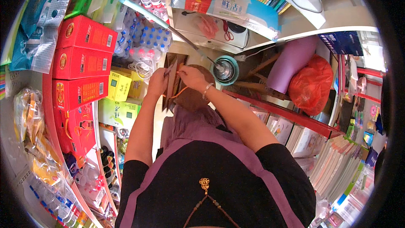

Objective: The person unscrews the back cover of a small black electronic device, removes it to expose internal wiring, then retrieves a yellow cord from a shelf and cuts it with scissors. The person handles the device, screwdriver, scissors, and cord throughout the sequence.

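Between my hands stands a thin brown panel (172, 85), perhaps cardboard, seen nearly edge-on. My left hand (157, 81) is closed on its left edge. My right hand (195, 78) is closed at its right side, fingers pinched on an orange strap (179, 93) that shows above and below the hand. A beaded bracelet is on that wrist. Under my right forearm lies a brown rounded surface (192, 98), partly hidden, which I cannot identify. Just beyond the right hand is a teal bucket (225, 70) with a metal basket inside.
A long pole (168, 26) slants from the upper left to the bucket. Red boxes (80, 67) and yellow boxes (119, 86) line the left shelves, near packed bottles (154, 38). On the right are a purple roll (291, 65), a red plastic bag (311, 85) and stacked books (337, 164).
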Motion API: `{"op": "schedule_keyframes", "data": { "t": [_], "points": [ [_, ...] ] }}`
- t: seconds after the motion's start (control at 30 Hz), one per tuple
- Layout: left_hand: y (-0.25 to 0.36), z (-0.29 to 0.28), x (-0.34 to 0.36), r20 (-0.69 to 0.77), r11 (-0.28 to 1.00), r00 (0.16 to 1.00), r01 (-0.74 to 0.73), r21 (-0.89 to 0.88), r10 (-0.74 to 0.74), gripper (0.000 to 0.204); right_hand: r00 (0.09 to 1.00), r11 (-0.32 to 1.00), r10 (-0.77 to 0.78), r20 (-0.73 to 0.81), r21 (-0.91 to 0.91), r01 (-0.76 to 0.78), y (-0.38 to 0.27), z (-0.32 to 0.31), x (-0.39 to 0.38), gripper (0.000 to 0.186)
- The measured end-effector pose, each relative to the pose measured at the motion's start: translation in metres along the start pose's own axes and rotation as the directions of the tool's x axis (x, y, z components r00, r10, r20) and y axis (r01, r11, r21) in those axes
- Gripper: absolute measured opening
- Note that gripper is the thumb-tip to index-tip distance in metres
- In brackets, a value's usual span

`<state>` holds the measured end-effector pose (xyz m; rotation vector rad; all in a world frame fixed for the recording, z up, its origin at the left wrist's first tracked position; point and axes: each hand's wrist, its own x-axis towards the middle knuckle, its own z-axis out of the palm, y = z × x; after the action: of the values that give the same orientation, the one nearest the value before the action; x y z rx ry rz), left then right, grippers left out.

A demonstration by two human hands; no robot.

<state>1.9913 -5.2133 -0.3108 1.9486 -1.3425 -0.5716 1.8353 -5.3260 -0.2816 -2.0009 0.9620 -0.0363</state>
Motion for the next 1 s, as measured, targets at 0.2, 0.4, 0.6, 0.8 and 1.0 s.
{"op": "schedule_keyframes", "data": {
  "t": [0.2, 0.4, 0.6, 0.8, 1.0],
  "points": [
    [0.016, 0.003, -0.012, 0.006, 0.877, 0.948, 0.296, -0.379, -0.317, 0.010, 1.000, 0.984, -0.002, -0.019, 0.178, 0.006, 0.016, -0.023, -0.030, 0.022],
    [-0.003, 0.017, -0.037, 0.281, 0.676, 0.842, 0.538, -0.503, -0.461, 0.015, 0.998, 0.984, -0.025, 0.064, 0.180, 0.013, -0.005, -0.040, -0.052, 0.023],
    [-0.059, 0.028, -0.094, 0.450, 0.501, 0.570, 0.821, -0.274, -0.687, 0.024, 0.971, 0.995, -0.084, 0.226, -0.025, 0.092, 0.044, -0.004, -0.078, 0.027],
    [-0.140, 0.033, -0.154, 0.247, 0.596, 0.672, 0.736, -0.321, -0.698, 0.019, 0.948, 0.986, -0.088, 0.306, -0.106, 0.126, 0.106, 0.031, -0.081, 0.030],
    [-0.181, 0.016, -0.166, 0.109, 0.772, 0.791, 0.612, -0.173, -0.602, 0.035, 0.966, 0.962, -0.250, 0.062, -0.100, 0.255, 0.034, -0.062, -0.020, 0.024]
  ]
}}
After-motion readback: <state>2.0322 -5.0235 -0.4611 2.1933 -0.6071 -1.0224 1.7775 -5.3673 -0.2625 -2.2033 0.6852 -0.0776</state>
